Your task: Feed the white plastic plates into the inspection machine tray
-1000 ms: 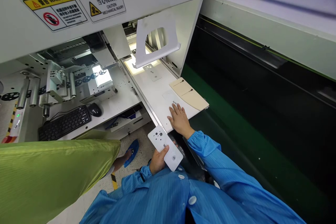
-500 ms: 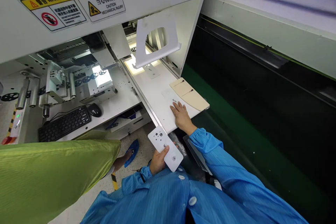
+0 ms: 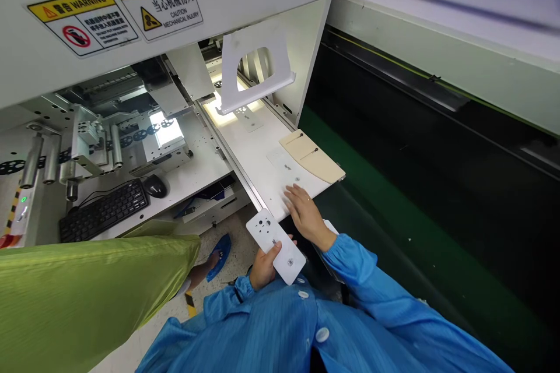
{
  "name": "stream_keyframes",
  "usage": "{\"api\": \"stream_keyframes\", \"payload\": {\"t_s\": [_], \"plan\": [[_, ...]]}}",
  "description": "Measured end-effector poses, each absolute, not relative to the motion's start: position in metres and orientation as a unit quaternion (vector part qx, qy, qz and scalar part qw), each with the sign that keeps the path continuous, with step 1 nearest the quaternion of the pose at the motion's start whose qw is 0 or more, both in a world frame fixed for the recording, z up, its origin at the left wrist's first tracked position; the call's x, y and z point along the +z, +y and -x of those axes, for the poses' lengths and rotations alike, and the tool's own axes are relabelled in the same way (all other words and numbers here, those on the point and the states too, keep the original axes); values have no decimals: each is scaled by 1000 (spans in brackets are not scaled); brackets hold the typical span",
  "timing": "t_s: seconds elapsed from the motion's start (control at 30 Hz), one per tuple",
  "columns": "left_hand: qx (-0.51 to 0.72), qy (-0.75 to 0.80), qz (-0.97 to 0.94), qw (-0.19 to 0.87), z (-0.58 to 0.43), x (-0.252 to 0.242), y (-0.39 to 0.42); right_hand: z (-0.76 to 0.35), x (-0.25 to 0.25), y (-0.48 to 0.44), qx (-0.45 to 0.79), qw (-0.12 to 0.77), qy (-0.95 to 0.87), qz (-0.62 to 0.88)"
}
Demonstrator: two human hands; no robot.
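My left hand (image 3: 263, 266) is closed on a white phone back cover (image 3: 282, 253), thumb on top and fingers beneath. The cover has rounded corners, several dark holes at its far end and small dark prints. My right hand (image 3: 305, 215), fingers extended and holding nothing, hovers over the near edge of the white platform (image 3: 249, 151). Just beyond its fingertips lies a thin, pale sheet (image 3: 282, 161) with small dark marks. A beige board (image 3: 312, 157) with two dark-headed pins rests at the platform's right edge. Deeper in, another pale cover with holes (image 3: 250, 120) lies near the lit area.
A white bracket (image 3: 256, 99) with a cut-out hangs over the platform. To the left are rollers (image 3: 32, 157), a keyboard (image 3: 105, 210) and a mouse (image 3: 155, 186). A person in a yellow-green garment (image 3: 87, 297) stands close at left. A dark belt surface (image 3: 415, 186) lies right.
My right hand has lifted off the pale sheet and drawn back toward me, uncovering more of its marks. My left hand still holds the cover in about the same place.
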State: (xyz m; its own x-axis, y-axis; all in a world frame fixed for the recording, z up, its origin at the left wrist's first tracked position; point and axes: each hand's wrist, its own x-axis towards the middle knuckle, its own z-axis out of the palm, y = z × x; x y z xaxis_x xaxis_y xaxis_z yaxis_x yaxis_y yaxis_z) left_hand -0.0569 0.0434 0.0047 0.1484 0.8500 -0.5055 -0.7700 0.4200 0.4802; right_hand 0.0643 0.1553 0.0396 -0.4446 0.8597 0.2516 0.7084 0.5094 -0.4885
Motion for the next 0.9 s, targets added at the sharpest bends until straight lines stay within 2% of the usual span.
{"api": "stream_keyframes", "payload": {"t_s": [0.13, 0.33, 0.7, 0.9], "plan": [[553, 375, -30, 743, 51, -2, 43, -83, 43, 93, 227, 271, -802, 481], [534, 347, -13, 771, 39, -2, 39, -109, 41, 30, 271, 251, -770, 521], [519, 307, -167, 780, 14, -6, 10, -122, 38, -14, 207, 202, -773, 564], [513, 313, -183, 778, 7, -3, -6, -131, 41, -33, 187, 199, -772, 574]]}}
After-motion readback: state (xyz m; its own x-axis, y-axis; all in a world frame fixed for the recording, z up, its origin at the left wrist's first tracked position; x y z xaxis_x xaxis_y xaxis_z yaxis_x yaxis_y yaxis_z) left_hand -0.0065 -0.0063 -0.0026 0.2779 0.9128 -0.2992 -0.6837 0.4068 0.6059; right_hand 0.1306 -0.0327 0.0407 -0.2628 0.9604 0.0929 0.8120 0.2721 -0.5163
